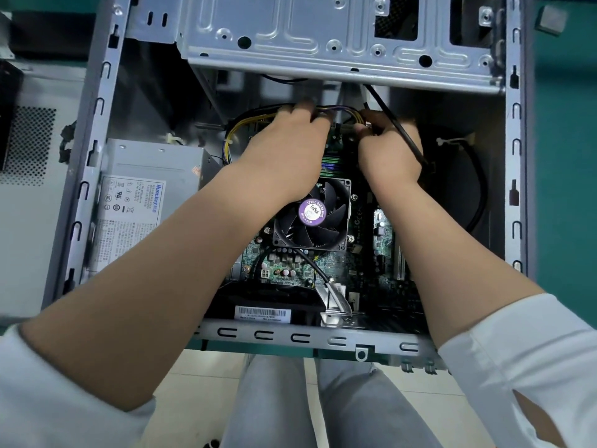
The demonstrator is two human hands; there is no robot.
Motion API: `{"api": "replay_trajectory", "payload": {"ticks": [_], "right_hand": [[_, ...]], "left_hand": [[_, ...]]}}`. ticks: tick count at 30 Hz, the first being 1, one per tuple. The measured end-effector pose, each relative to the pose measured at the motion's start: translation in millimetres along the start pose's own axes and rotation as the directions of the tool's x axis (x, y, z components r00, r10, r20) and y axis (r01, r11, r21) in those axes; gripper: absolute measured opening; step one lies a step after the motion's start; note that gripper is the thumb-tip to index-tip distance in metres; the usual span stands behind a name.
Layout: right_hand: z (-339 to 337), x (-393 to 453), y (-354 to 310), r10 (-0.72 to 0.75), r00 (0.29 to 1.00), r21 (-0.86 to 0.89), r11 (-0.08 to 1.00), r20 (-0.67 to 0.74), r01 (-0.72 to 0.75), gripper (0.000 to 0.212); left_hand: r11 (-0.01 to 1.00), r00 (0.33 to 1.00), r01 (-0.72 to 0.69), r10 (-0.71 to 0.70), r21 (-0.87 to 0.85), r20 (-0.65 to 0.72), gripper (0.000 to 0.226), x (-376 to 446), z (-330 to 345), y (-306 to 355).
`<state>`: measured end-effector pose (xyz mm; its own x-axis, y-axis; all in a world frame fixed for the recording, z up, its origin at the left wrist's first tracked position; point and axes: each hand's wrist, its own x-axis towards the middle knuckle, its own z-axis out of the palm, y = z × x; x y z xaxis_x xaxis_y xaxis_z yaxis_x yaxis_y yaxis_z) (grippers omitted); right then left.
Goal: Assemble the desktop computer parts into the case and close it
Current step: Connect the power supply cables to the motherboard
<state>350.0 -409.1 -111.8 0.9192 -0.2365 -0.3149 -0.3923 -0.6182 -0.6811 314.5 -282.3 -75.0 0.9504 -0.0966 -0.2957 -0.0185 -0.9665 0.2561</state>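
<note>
Left hand [284,150]: fingers curled over the wire bundle [336,112] at the far edge of the board [290,263], holding it where the yellow and dark leads arch across. Right hand [389,150]: fingertips bunched in a narrow pinch just beside the left, apparently on the plug end of the same bundle; the plug itself is hidden under the fingers, so cannot tell if it is seated. A black cable [399,130] crosses over the back of the right hand, running up under the drive cage [339,37].

Outward: board lies flat in the case [97,124], fan [311,215] near its middle, just below the hands. Power supply [139,202] sits left of the board, label up; the yellow leads loop from its side toward the left hand. A small white socket [265,273] near the board's lower edge shows no plug in it. Case is open, side panel off; none seen that I can be sure of.

Step in hand, by my reading: connecting the main power plug to the board. Task is mid-way — parts are in, cabling unfinished, closing not begun.

Next move calls for lining the plug square over its socket and pressing straight down while the left hand keeps slack in the wires. The black cable should be kept clear of the fan.
</note>
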Motion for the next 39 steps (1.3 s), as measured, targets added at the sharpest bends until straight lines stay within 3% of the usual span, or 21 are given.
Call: {"api": "replay_trajectory", "payload": {"ticks": [2, 6, 13, 24, 26, 29, 35, 37, 39], "right_hand": [[-0.8, -0.2, -0.9, 0.047, 0.999, 0.1, 0.994, -0.004, -0.047, 0.014], [-1.2, 1.3, 0.4, 0.115, 0.993, 0.242, 0.964, -0.022, -0.107, 0.031], [-3.0, 2.9, -3.4, 0.183, 0.983, 0.334, 0.926, 0.004, -0.174, 0.035], [-1.2, 7.8, -8.7, 0.149, 0.989, 0.292, 0.945, 0.021, -0.149, 0.041], [-1.6, 9.3, -5.3, 0.161, 0.987, 0.296, 0.941, 0.025, -0.161, 0.034], [-4.9, 4.7, -1.6, 0.174, 0.972, 0.364, 0.905, 0.158, -0.221, 0.006], [-7.4, 8.4, -4.9, 0.146, 0.982, 0.292, 0.94, 0.12, -0.176, 0.014], [-7.3, 10.2, -6.3, 0.11, 0.991, 0.21, 0.97, 0.072, -0.123, 0.033], [-6.1, 9.3, -7.9, 0.11, 0.99, 0.219, 0.967, 0.086, -0.127, 0.032]], "left_hand": [[0.997, 0.998, -0.064, 0.063, 0.034, 0.016, 0.045, 1.0, 1.2, 5.1], [0.987, 0.987, -0.134, 0.125, 0.094, 0.097, 0.042, 1.9, 6.1, 9.8], [0.977, 0.987, -0.15, 0.139, 0.151, 0.084, 0.052, 5.3, 6.3, 12.4], [0.975, 0.986, -0.167, 0.169, 0.147, 0.0, 0.052, 4.7, 10.8, 12.4], [0.977, 0.987, -0.16, 0.162, 0.144, -0.003, 0.052, 5.8, 9.6, 12.8], [0.97, 0.985, -0.168, 0.173, 0.178, -0.014, 0.054, 8.9, 7.5, 14.6], [0.955, 0.989, -0.148, 0.149, 0.256, 0.013, 0.048, 11.3, 4.2, 20.4], [0.959, 0.991, -0.132, 0.134, 0.251, 0.012, 0.047, 12.7, 1.5, 23.6], [0.962, 0.992, -0.128, 0.129, 0.24, 0.009, 0.043, 13.7, 0.5, 27.8]]}}
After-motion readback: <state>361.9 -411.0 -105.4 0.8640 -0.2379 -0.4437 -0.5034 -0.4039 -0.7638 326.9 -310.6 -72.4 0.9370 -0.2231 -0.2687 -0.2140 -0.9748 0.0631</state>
